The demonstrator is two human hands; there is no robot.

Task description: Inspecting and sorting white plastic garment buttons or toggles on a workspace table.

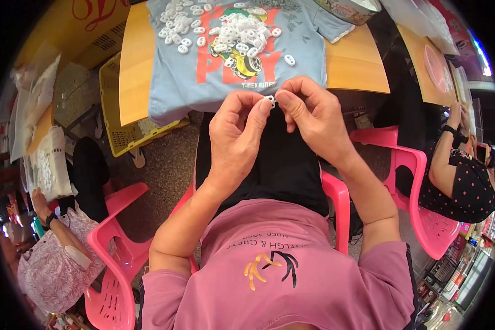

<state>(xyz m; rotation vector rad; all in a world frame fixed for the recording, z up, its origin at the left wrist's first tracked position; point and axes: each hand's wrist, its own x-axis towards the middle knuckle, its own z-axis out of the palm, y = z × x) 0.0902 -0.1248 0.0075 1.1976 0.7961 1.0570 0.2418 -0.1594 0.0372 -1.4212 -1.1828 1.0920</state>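
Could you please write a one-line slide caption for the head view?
Both hands, left hand and right hand, pinch a small white plastic piece above a pile of white pieces on a blue T-shirt.

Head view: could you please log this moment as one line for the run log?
left hand: pinching small white plastic piece | right hand: pinching same piece | pile of white pieces on light blue T-shirt | wooden table

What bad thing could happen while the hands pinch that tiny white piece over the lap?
1. The white piece is pinched only by the fingertips of the left hand and right hand, off the table edge. It could slip and drop to the lap or floor.

2. The pile of loose pieces lies on a shirt that hangs over the table edge. A tug on the shirt might scatter them.
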